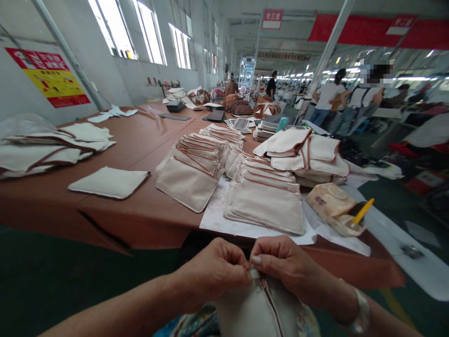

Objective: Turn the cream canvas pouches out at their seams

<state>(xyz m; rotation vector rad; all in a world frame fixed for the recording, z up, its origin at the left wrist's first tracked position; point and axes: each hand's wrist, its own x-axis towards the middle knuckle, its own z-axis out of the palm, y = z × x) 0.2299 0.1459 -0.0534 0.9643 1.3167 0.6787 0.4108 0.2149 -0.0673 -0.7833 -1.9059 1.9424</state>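
A cream fabric pouch (pixel 242 311) with a brown-edged zipper slit (pixel 269 299) lies over my lap, just in front of the table edge. At the top end of that slit, my left hand (pixel 219 267) is closed in a pinch on the pouch's edge. My right hand (pixel 286 264) pinches the same end from the other side, its thumb almost touching the left fingers. The exact bit between the fingertips is hidden. Beyond my hands stand rows of similar cream pouches (pixel 264 203), with another fanned row (pixel 189 182) to their left.
A single cream pouch (pixel 109 182) lies on the brown-covered table (pixel 136 229). More cream pieces are piled at left (pixel 52 150) and right (pixel 308 152). A cut-open plastic container (pixel 329 206) holds a yellow-handled tool (pixel 363 211). People stand farther back on the right.
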